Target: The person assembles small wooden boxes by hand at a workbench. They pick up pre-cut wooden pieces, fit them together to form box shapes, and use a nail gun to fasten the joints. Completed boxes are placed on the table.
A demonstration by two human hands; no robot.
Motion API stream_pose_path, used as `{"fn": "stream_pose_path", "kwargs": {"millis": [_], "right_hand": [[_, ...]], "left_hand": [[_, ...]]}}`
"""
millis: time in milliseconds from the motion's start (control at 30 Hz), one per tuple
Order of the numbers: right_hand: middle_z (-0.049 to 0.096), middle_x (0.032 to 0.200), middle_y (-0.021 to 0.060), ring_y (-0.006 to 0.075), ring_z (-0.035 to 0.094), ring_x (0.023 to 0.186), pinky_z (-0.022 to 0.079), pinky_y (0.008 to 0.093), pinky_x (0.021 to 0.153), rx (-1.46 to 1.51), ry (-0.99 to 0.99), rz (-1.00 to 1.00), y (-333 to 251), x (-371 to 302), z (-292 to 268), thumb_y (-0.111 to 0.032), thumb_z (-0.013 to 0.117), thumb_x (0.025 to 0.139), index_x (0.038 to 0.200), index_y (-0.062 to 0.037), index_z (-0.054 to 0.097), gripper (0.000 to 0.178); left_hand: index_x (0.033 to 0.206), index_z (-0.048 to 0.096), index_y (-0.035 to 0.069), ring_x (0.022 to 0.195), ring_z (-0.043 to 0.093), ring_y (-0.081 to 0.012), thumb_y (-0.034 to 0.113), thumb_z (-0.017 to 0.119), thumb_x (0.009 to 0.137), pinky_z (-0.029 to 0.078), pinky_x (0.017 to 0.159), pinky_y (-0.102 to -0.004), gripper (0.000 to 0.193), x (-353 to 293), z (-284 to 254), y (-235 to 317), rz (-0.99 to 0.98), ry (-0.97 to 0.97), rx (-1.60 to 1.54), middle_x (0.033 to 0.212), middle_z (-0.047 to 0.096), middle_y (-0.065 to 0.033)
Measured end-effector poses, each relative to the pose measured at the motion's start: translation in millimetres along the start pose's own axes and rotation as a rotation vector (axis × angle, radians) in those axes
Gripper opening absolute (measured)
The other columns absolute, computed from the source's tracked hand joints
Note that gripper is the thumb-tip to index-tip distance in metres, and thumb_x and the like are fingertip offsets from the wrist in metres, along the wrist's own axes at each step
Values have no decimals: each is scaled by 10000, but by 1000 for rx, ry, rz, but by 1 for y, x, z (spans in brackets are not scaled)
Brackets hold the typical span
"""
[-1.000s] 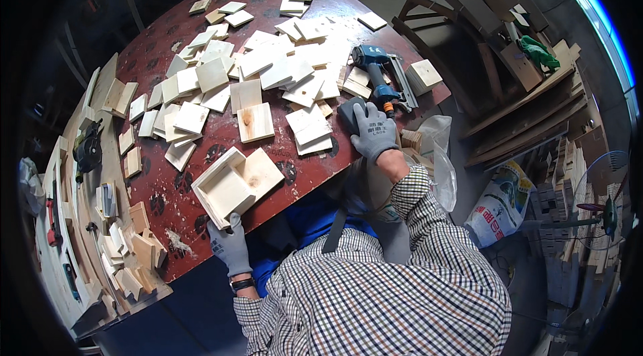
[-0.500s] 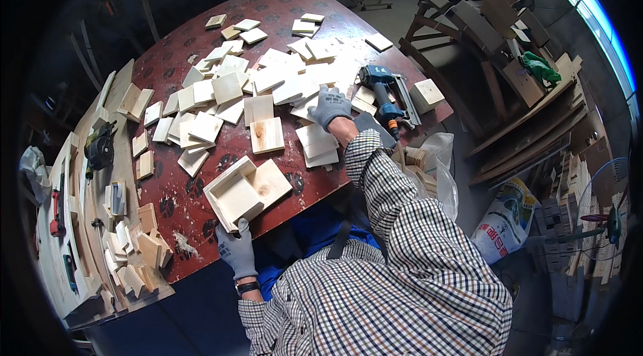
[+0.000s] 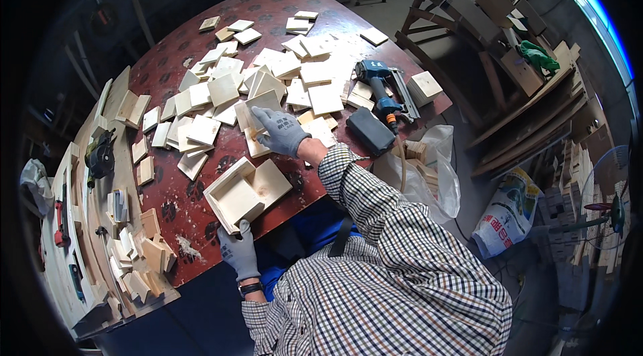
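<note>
At the table's near edge, my left hand (image 3: 239, 252), in a grey glove, grips the near corner of a small open wooden box (image 3: 230, 195). A square wooden board (image 3: 273, 180) lies against the box's right side. My gloved right hand (image 3: 281, 131) is beyond the box, its fingers closed on the edge of a tilted square wooden board (image 3: 262, 103). Part of another board (image 3: 253, 145) shows beneath that hand. Loose square boards (image 3: 224, 88) lie in an overlapping heap farther back.
A blue-black nail gun (image 3: 380, 88) with a hose lies right of the heap, near a dark rectangular block (image 3: 370, 131) and stacked boards (image 3: 424, 92). Narrow wood pieces (image 3: 137, 249) stand on the left bench. A white sack (image 3: 506, 215) is on the right.
My right hand has moved left and nearer, from beside the nail gun to the boards beyond the box, and one board is now tilted. My left hand stays on the box.
</note>
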State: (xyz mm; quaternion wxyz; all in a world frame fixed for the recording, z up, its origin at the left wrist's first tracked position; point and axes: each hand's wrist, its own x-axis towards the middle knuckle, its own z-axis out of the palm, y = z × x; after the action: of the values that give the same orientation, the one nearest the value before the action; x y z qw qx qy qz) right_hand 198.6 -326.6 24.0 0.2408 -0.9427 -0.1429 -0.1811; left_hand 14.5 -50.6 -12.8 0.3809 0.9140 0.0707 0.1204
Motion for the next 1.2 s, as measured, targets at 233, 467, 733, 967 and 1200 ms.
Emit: {"fn": "stream_pose_path", "kwargs": {"millis": [233, 467, 733, 967, 1200], "right_hand": [[642, 1254, 111, 303, 611, 1174, 437, 473, 1024, -137, 273, 150, 39, -11, -12, -280, 741, 873, 1365, -132, 581, 538], [466, 1524, 263, 462, 393, 1469, 377, 562, 1158, -487, -220, 760, 89, -18, -66, -699, 700, 828, 1587, -42, 393, 1050], [514, 1489, 227, 424, 540, 1354, 427, 576, 1110, -451, -357, 722, 72, -8, -69, -540, 730, 803, 1561, -63, 420, 947], [587, 1388, 199, 391, 586, 1262, 454, 516, 1050, -273, -245, 411, 49, -13, -40, -647, 698, 847, 1514, -99, 477, 891], [668, 1288, 152, 363, 650, 1147, 491, 511, 1014, -211, 107, 444, 109, -21, -43, -228, 640, 942, 1468, -144, 547, 541]], "left_hand": [[1348, 564, -43, 1053, 709, -382, 479, 724, 970, 543, 901, -441, 664, 0, -5, 6, -46, -17, 0, 1160, 717, -224], [1190, 615, -22, 996, 682, -433, 581, 677, 958, 540, 834, -491, 649, -1, -5, 6, 2, -2, -29, 1111, 654, -223], [1166, 614, -20, 977, 684, -454, 562, 696, 950, 543, 809, -507, 626, 0, -3, 13, 6, 28, -13, 1088, 672, -236], [1355, 556, -82, 1059, 698, -436, 494, 725, 953, 548, 891, -466, 723, 1, -14, 19, -79, -55, 46, 1186, 701, -276], [1173, 615, -16, 973, 683, -447, 543, 693, 958, 541, 804, -500, 603, -2, -4, 11, -8, 13, -7, 1083, 670, -230]]}}
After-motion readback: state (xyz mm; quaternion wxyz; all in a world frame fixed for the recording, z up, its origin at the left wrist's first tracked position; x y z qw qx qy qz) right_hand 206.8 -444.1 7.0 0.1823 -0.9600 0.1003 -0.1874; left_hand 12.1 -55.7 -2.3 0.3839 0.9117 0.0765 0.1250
